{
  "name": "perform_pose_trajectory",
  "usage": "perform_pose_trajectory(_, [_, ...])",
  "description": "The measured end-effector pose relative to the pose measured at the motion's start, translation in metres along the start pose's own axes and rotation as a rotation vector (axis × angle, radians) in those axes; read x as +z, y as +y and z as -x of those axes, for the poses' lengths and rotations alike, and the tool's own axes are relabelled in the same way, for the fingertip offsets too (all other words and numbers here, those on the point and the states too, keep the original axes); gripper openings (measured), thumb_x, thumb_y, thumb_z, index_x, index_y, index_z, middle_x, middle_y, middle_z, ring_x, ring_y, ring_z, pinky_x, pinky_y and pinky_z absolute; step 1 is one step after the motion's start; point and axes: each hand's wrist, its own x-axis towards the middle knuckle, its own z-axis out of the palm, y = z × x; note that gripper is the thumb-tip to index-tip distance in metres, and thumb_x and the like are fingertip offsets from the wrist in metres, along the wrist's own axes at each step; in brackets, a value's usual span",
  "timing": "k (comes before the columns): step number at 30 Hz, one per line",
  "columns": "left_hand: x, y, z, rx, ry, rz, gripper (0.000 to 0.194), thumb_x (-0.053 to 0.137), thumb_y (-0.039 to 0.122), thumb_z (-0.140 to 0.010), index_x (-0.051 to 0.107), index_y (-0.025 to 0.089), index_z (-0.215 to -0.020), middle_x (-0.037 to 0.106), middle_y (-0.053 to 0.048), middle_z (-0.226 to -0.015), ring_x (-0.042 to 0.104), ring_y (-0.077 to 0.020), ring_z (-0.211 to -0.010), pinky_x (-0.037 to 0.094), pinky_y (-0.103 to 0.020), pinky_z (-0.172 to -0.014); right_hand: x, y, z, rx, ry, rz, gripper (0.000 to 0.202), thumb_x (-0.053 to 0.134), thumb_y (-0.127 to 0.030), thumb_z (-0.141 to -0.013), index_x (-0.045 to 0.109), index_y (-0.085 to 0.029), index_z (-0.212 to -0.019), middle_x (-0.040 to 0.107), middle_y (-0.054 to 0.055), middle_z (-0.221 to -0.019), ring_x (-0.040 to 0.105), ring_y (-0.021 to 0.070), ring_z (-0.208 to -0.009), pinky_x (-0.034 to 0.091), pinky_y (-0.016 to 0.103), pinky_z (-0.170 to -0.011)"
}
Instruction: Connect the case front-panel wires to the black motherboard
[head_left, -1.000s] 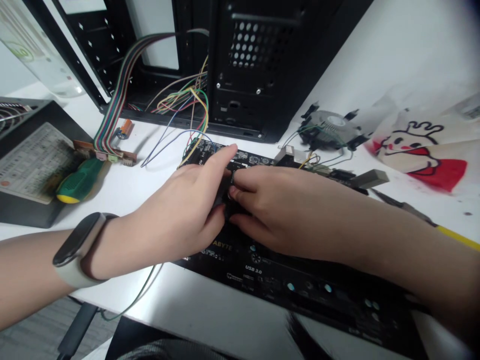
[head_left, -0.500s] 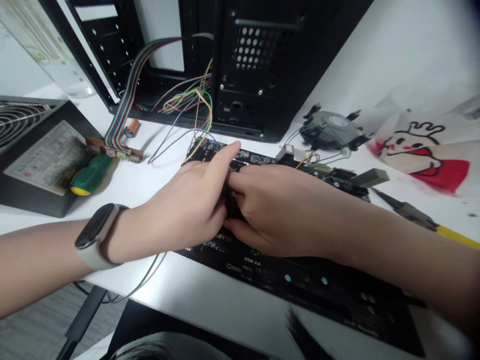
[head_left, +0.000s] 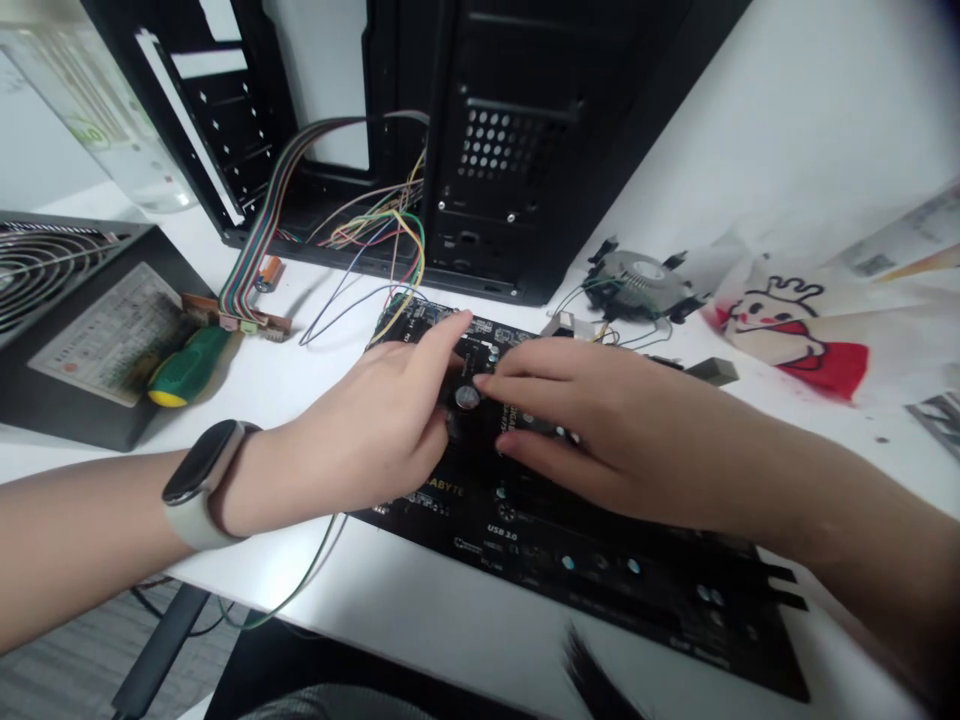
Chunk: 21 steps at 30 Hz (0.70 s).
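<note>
Worktop (head_left: 420, 605): one is being seen; the other things are being borne by it.
Case (head_left: 540, 200): one is being supported toward the far edge, upright, behind the board.
Circuit board (head_left: 540, 545): one is being carried flat beside the near edge, its long axis being run roughly along that edge.
Power supply (head_left: 105, 330): one is being carried toward the left edge.
Printed bag (head_left: 832, 290): one is being seen toward the far right corner.
Fan (head_left: 634, 280): one is being seen between case and bag.
Left hand (head_left: 375, 410): one; its thumb is being held raised, its fingertips are being hidden over the board, so whether anything is being gripped cannot be told.
Right hand (head_left: 622, 420): one; its grip is being held parted, with nothing being clasped.
Green handle (head_left: 191, 365): one is being leaned against the power supply.
Small circuit strip (head_left: 259, 325): one is being joined to one ribbon cable (head_left: 262, 245).
Silver disc (head_left: 466, 398): one is being borne by the board, between the hands, just left of the right grip, which is being placed nearer; being round, no long axis is being shown; contact cannot be told.
</note>
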Motion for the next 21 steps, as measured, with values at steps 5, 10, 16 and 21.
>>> perform_pose_trajectory(5, [-0.002,0.000,0.001,0.042,0.025,-0.034,0.055,0.046,0.011,-0.084,0.040,0.001,-0.138,0.068,-0.020,-0.117,0.068,-0.0296,-0.102,0.056,-0.044,-0.090,-0.016,0.007,0.031,0.038,0.192,0.180,0.022,0.043,-0.021,-0.099,0.062,-0.017,-0.110,0.065,0.008,-0.102,0.063,0.0162,-0.083,0.047,0.027,-0.065])
perform_pose_trajectory(10, [0.000,-0.001,0.001,0.082,0.023,-0.065,0.042,0.047,0.013,-0.087,0.054,0.004,-0.127,0.070,-0.017,-0.114,0.068,-0.0269,-0.104,0.054,-0.042,-0.095,-0.012,0.013,0.073,0.104,0.246,0.312,0.019,0.047,-0.022,-0.099,0.057,-0.019,-0.114,0.063,0.004,-0.105,0.062,0.0120,-0.088,0.047,0.023,-0.066])
perform_pose_trajectory(16, [-0.005,0.003,-0.006,0.027,-0.055,-0.085,0.040,0.048,0.018,-0.088,0.059,0.010,-0.125,0.070,-0.014,-0.115,0.067,-0.0274,-0.107,0.054,-0.045,-0.096,0.002,0.021,0.117,0.310,0.329,0.331,0.018,0.052,-0.031,-0.098,0.061,-0.023,-0.111,0.066,0.005,-0.109,0.066,0.0175,-0.087,0.050,0.029,-0.066])
perform_pose_trajectory(21, [-0.014,0.002,-0.016,0.027,-0.138,-0.083,0.027,0.052,0.018,-0.086,0.067,0.015,-0.108,0.073,-0.008,-0.100,0.069,-0.0248,-0.094,0.056,-0.041,-0.086,0.001,0.020,0.118,0.246,0.392,0.460,0.016,0.050,-0.029,-0.099,0.062,-0.019,-0.104,0.069,0.007,-0.101,0.068,0.0163,-0.082,0.049,0.026,-0.057])
